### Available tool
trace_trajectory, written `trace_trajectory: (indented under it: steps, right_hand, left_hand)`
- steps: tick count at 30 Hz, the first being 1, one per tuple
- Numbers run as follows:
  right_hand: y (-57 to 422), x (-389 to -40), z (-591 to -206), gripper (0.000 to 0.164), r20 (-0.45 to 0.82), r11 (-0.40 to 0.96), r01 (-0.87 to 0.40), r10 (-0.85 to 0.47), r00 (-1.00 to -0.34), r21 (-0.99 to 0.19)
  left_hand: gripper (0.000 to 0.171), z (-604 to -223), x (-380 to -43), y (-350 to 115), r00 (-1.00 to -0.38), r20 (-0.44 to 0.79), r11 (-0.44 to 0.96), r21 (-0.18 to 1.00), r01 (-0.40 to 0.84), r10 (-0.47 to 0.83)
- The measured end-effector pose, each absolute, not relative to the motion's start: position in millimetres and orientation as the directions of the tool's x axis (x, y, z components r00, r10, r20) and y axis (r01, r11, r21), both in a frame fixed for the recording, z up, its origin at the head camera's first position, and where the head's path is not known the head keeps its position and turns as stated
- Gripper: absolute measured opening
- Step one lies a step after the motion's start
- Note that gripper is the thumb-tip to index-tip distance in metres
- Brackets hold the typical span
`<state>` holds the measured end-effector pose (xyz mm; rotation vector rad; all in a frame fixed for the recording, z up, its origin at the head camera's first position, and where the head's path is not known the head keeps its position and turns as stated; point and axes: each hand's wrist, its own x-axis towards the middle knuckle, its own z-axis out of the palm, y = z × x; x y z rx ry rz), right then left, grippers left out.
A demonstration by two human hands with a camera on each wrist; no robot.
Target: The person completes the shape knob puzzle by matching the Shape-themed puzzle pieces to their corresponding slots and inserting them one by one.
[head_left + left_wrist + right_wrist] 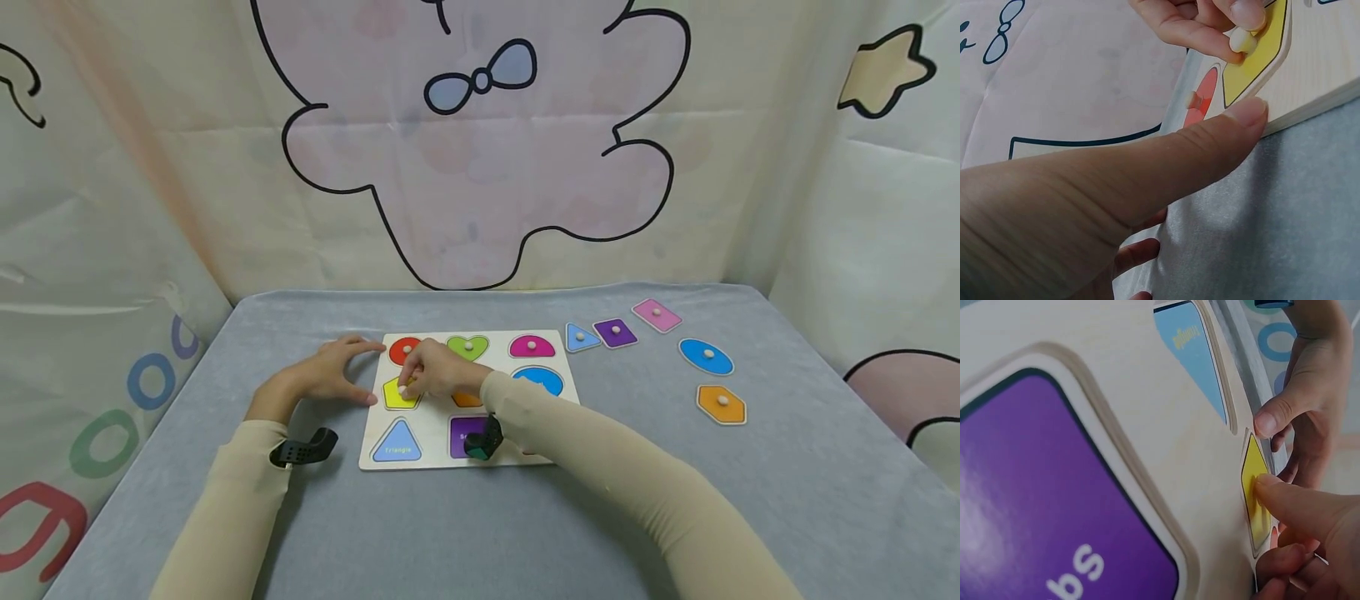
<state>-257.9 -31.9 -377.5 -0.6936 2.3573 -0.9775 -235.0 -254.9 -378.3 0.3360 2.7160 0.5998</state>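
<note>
A white wooden shape puzzle board (437,459) lies on the table. My right hand (442,368) reaches across it and pinches the pale knob of the yellow pentagon piece (397,398), which sits at its slot on the board's left side. In the left wrist view the thumb and a finger close round that knob (1242,41). At the board's left edge is my left hand (330,372), fingers spread, its thumb (1244,115) touching the rim. Red circle (402,348), green heart (467,345) and magenta semicircle (532,347) pieces with knobs fill the top row.
Right of the board lie loose knobbed pieces: a blue triangle (580,338), a purple one (616,333), a pink one (657,316), a blue oval (707,357) and an orange hexagon (722,405). Printed triangle (397,442) and square (463,433) slots show in the front row.
</note>
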Motion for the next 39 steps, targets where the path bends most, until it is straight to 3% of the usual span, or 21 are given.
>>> trace_trajectory:
  steps: [27, 32, 39]
  right_hand:
    - [-30, -256, -382, 0.009, -0.246, 0.624, -0.300, -0.636, -0.731, -0.722]
    - [-27, -258, -380, 0.020, -0.214, 0.588, -0.335, -0.672, -0.709, -0.736]
    - [-17, -260, -377, 0.020, -0.172, 0.508, -0.325, -0.708, -0.685, -0.797]
  left_hand:
    - [0.091, -382, -235, -254, -0.916, -0.263, 0.884, 0.436, 0.166, 0.302]
    - [0.092, -384, -237, -254, -0.918, -0.263, 0.885, 0.438, 0.158, 0.295]
    - [0.093, -383, -238, -255, -0.918, -0.271, 0.888, 0.435, 0.152, 0.290]
